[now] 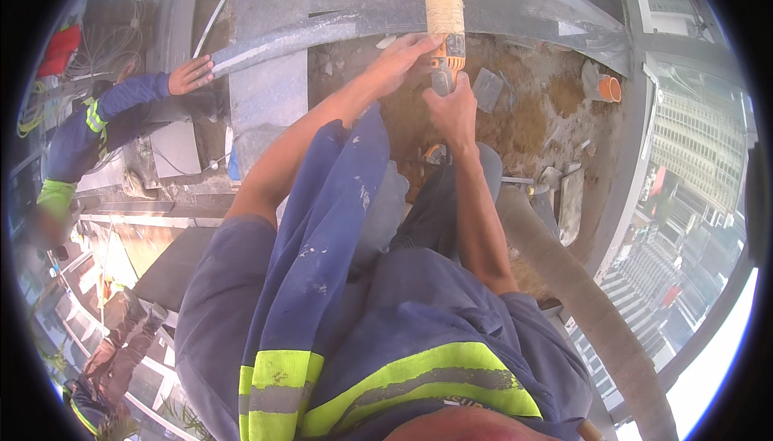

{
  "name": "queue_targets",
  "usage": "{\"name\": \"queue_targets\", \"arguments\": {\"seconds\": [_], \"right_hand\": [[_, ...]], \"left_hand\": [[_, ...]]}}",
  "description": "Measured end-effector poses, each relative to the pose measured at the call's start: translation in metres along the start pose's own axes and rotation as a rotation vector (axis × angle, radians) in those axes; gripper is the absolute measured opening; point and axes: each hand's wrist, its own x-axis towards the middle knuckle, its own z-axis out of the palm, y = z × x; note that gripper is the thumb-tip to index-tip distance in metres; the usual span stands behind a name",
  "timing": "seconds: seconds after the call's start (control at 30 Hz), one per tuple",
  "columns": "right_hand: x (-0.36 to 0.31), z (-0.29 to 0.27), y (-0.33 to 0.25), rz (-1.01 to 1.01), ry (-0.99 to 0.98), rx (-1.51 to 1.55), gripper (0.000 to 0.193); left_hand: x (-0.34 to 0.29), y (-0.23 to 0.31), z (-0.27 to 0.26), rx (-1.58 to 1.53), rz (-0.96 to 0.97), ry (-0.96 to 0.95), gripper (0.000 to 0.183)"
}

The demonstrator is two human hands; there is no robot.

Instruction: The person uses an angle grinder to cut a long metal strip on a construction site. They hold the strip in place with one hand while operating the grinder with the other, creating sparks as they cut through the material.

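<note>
I see the long grey stone slab [322,34] lying across the top, a co-worker's hand [190,75] flat on its left end. Grinder [444,22] stands over its edge. Right hand [452,111] fingers wrapped tight around the handle; left hand [400,58] fingers extended, pressed together against the grinder body.

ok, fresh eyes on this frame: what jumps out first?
The orange and yellow power tool at top centre, dusty, gripped by the right hand on its handle, with the left hand laid against its side. It sits on a long grey stone slab, whose left end a co-worker's hand steadies. At right, past the window frame, city towers lie far below.
</note>
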Motion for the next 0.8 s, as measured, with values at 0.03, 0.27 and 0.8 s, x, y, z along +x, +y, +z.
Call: {"name": "queue_targets", "arguments": {"seconds": [0.03,0.27,0.8], "right_hand": [[-0.006,0.004,0.005,0.008,-0.012,0.003,0.043],[-0.033,0.005,0.008,-0.029,0.025,-0.040,0.046],[-0.022,0.028,0.018,-0.035,0.078,-0.021,0.072]], "left_hand": [[0.000,0.002,0.006,-0.011,-0.026,-0.017,0.071],[-0.035,-0.010,0.021,0.222,-0.127,-0.030,0.080],[-0.041,-0.051,0.017,0.236,-0.071,0.081,0.050]]}}
